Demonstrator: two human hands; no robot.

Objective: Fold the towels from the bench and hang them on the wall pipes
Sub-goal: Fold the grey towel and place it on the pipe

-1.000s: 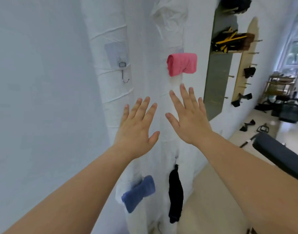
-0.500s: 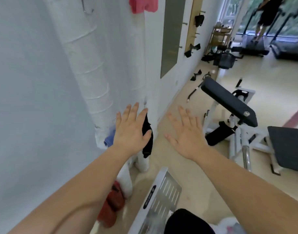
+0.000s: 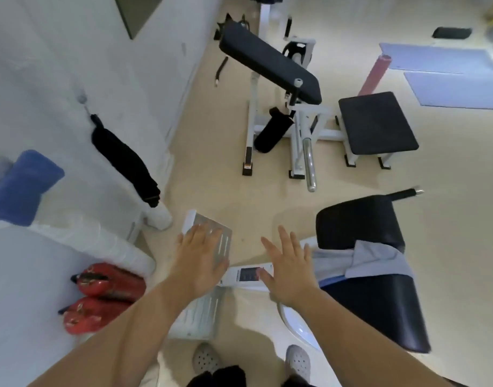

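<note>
Nearby, red cylinders beside white pipe

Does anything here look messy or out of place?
Yes. A pale blue towel lies crumpled on the black bench, not yet folded. Two red fire extinguishers lie on their sides by the wall instead of standing upright.

Towels hung: two, blue towel, black towel; one pale towel on bench; two red extinguishers.
</note>
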